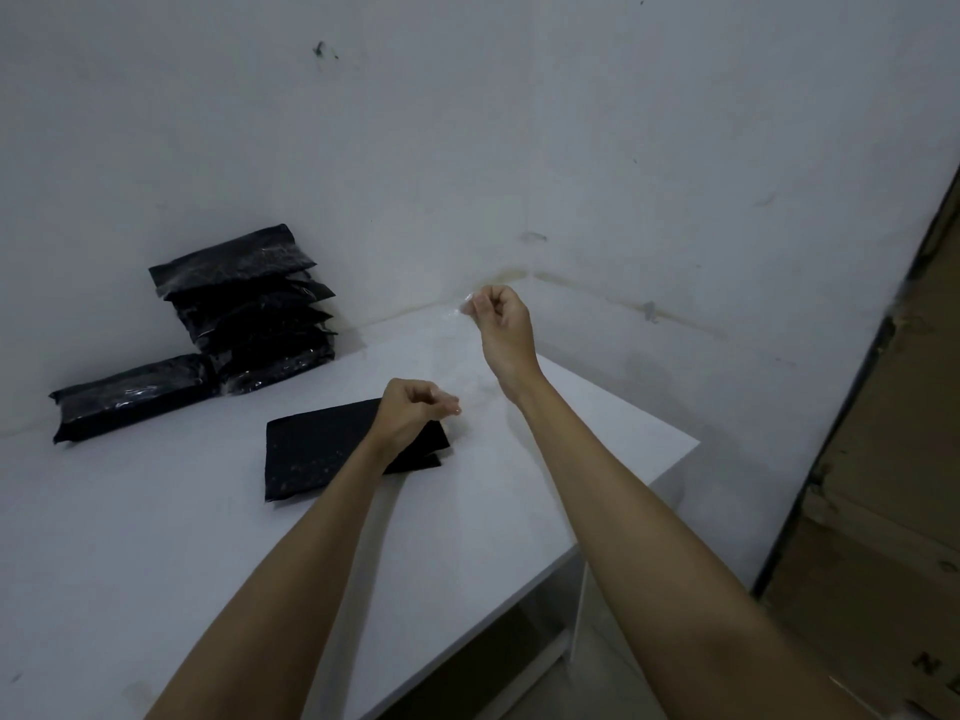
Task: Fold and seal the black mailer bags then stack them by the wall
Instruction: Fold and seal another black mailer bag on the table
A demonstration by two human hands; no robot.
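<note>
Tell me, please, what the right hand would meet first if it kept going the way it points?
Probably the white wall near the corner; the right hand, pinching a clear strip, has nothing visible before it. Depth is uncertain.

glossy black mailer bags (244,309), matte black flat bag (322,449), white table (156,537), smudged white wall (467,122)

We see both forearms bare to the frame's edge, left hand (410,412) and right hand (501,319) without gloves, rings or sleeves.
</note>
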